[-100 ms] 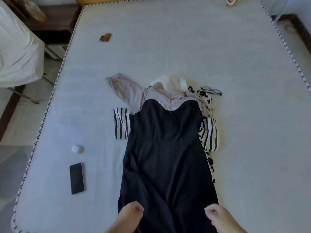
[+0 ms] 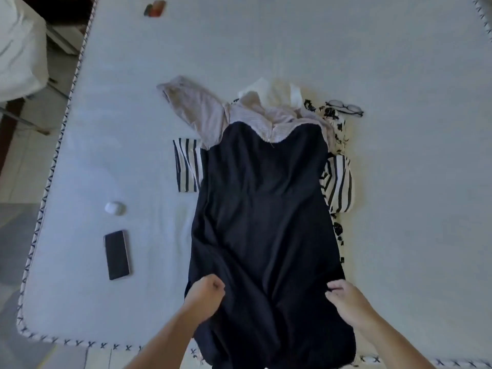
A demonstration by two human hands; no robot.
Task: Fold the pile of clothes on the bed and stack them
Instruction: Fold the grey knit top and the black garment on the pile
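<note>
Folding has barely begun, as far as I can judge from where things lie. One long dark navy dress with a pale beige top and short sleeve (image 2: 263, 209) is spread flat down the middle of the white mattress with the cross-stitched edge (image 2: 399, 182), its neckline away from the person and its hem hanging over the near edge. The left hand (image 2: 206, 291) is curled into the dark cloth at the skirt's left side, and the right hand (image 2: 346, 298) pinches the right side of the skirt with bent fingers; both grip low on the garment, well apart from each other.

Under the dress lie other pieces, not yet folded that I can see: a black-and-white striped garment (image 2: 338, 182) sticks out on both sides, a cream fabric with black floral print (image 2: 336, 129) shows along the right edge, and something white and crumpled (image 2: 277, 91) sits at the collar. No neat stack is visible anywhere on the bed, so I would say the whole pile is left to do, this dress first.

Near the left side of the mattress rest a black smartphone (image 2: 117, 254) and a small white case (image 2: 115, 208); a pair of dark-rimmed glasses (image 2: 346, 107) lies just beside the floral cloth.
</note>
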